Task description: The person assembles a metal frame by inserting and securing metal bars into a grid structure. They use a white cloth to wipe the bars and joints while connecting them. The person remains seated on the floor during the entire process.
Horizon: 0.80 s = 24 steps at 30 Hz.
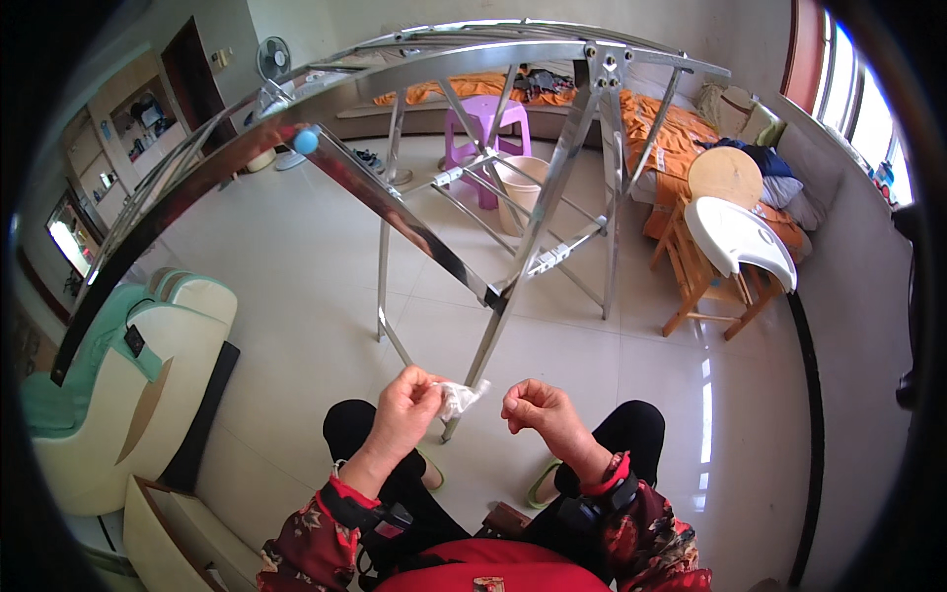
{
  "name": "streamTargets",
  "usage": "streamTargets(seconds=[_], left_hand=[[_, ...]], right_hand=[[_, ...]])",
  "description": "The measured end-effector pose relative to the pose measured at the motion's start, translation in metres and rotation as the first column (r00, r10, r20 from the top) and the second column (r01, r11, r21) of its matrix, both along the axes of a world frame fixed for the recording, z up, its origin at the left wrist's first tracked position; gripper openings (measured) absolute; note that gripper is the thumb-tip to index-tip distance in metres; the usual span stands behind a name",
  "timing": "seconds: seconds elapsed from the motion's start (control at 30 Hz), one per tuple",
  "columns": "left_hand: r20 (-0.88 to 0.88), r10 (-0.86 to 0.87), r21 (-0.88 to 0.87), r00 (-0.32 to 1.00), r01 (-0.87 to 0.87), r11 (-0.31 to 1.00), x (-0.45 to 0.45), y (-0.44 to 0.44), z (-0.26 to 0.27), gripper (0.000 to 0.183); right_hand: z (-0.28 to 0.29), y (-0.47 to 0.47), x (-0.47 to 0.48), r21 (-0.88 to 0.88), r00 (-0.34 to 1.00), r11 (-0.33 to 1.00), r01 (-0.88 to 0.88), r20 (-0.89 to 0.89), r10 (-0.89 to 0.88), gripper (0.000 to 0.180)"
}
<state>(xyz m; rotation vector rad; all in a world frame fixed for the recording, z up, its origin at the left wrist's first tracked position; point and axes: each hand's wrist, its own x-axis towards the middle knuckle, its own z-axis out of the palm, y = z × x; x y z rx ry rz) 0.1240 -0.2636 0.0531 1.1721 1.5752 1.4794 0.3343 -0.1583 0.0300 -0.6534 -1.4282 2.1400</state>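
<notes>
My left hand [410,407] pinches a small crumpled piece of white, partly see-through material [459,398], which looks like thin plastic or tissue. Its loose end points toward my right hand [538,411], whose thumb and fingertips are drawn close together; whether anything tiny is between them I cannot tell. The two hands are apart, above my knees. Just beyond them stands a folding metal drying rack [484,348], one leg of it reaching the floor behind the white piece. A light blue round cap [305,140] sits on the rack at the upper left.
Behind the rack are a purple plastic stool [484,111] and a beige bucket [518,185]. At the right, a wooden chair [695,296] bears a white plastic tray [732,233], near a bed with orange bedding [651,126]. A cream massage chair [111,414] stands at the left.
</notes>
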Motion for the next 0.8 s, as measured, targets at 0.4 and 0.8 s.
streamTargets(seconds=[0.4,0.8], left_hand=[[-0.163,-0.036,-0.107,0.986,0.018,0.994,-0.054,-0.017,-0.062,0.008],[-0.108,-0.230,-0.258,0.967,0.196,0.946,-0.009,0.023,-0.086,0.012]], right_hand=[[-0.043,-0.060,0.302,0.001,0.618,0.959,0.285,0.765,-0.184,0.038],[-0.147,-0.177,0.359,0.018,0.528,0.928,0.371,0.819,-0.227,0.049]])
